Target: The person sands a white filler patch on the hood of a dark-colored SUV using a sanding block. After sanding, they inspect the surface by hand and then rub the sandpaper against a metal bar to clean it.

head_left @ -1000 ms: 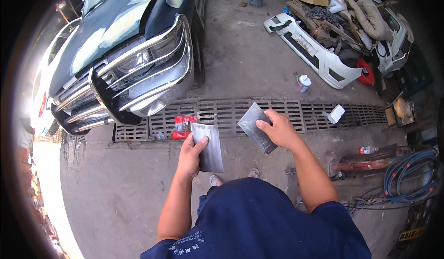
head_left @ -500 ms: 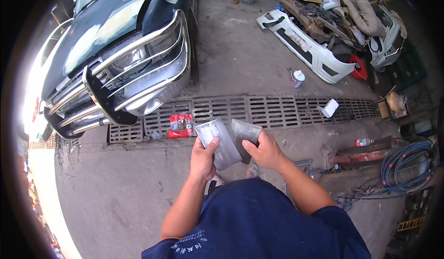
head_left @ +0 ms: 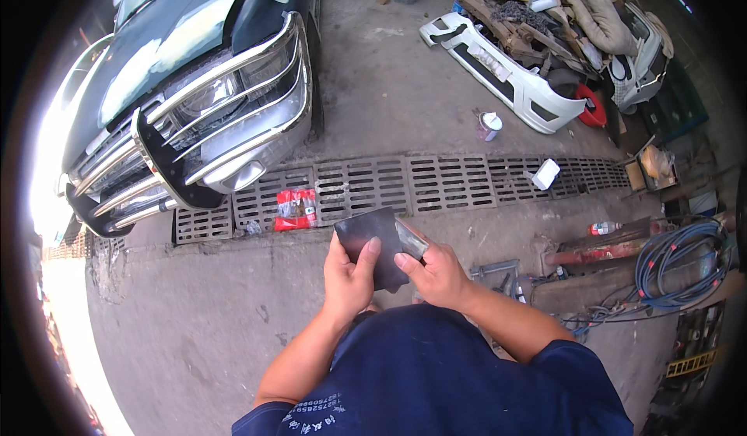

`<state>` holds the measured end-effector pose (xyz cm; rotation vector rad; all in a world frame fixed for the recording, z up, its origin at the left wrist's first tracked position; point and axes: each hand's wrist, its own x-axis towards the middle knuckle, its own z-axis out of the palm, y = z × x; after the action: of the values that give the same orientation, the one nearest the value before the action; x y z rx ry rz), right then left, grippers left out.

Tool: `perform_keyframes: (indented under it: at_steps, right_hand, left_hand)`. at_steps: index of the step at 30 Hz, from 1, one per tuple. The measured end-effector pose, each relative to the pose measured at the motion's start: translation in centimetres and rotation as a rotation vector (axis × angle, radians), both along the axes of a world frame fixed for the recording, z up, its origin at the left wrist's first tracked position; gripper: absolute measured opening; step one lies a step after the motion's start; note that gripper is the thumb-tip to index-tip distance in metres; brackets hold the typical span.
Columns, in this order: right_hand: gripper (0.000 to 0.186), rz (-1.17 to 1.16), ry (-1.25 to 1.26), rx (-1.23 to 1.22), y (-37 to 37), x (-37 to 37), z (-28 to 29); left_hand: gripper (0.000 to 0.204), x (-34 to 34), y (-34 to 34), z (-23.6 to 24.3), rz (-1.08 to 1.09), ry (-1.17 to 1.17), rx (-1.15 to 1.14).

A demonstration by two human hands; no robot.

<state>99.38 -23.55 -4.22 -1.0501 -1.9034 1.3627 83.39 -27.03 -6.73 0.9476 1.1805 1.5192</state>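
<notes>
In front of my body, my left hand [head_left: 350, 276] grips a thin rectangular plate [head_left: 367, 226], its thumb laid across the face. The side turned up is dark, nearly black. My right hand [head_left: 437, 274] pinches a second flat piece [head_left: 411, 240], greyish and shiny, at its right end. This second piece touches or lies partly behind the left plate, which hides much of it. Whether these are spreaders or sheets of abrasive I cannot tell. Both hands are closed, thumbs on top.
A dark vehicle with pale patches and a chrome guard [head_left: 249, 97] stands left. Slotted drain grates [head_left: 362, 187] cross the floor, with a red packet [head_left: 296, 209] on them. A lidded can [head_left: 489, 126] stands near a white bumper [head_left: 506, 78]. Coiled hoses [head_left: 677, 265] lie right.
The left plate has turned from its pale, dusty face to a dark face. My hands have come closer together, and the right piece has slid partly behind the left one.
</notes>
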Motion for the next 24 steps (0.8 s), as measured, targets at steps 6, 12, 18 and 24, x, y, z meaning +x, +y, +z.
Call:
perform_keyframes:
  at_steps: [6, 12, 18, 24]
  right_hand:
    - [0.045, 0.133, 0.005, 0.101, 1.6, 4.0, 2.3]
    - [0.044, -0.116, 0.317, 0.446, -1.2, 7.1, -0.3]
    - [0.050, 0.015, 0.229, 0.469, -1.2, 12.3, 1.1]
    - [0.033, 0.350, -0.028, 0.192, 0.7, 16.3, 5.3]
  left_hand:
    - [0.025, 2.6, -0.3, 2.8, 0.018, 0.155, 0.151]
    - [0.030, 8.8, -0.5, 4.6, 0.169, -0.026, 0.072]
    - [0.027, 13.5, -3.3, 4.4, 0.111, 0.190, 0.114]
    - [0.027, 15.0, -5.6, 4.7, 0.002, 0.381, 0.077]
